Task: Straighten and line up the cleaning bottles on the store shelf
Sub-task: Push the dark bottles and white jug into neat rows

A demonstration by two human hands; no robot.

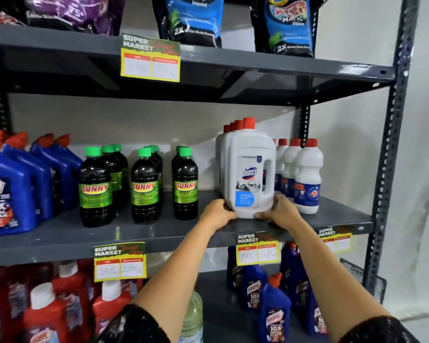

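Both hands clamp the base of the front white Domex jug point(252, 169): left hand point(217, 212) on its left corner, right hand point(281, 210) on its right. Smooth, boxy plastic with a cut-out handle and red cap, it stands upright at the grey metal shelf point(134, 233) edge, heading a row of like jugs.

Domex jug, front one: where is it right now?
Head view, right of centre on the middle shelf: the front Domex jug stands upright at the shelf's front edge, left hand and right hand gripping its base, between Sunny bottles and small white bottles.
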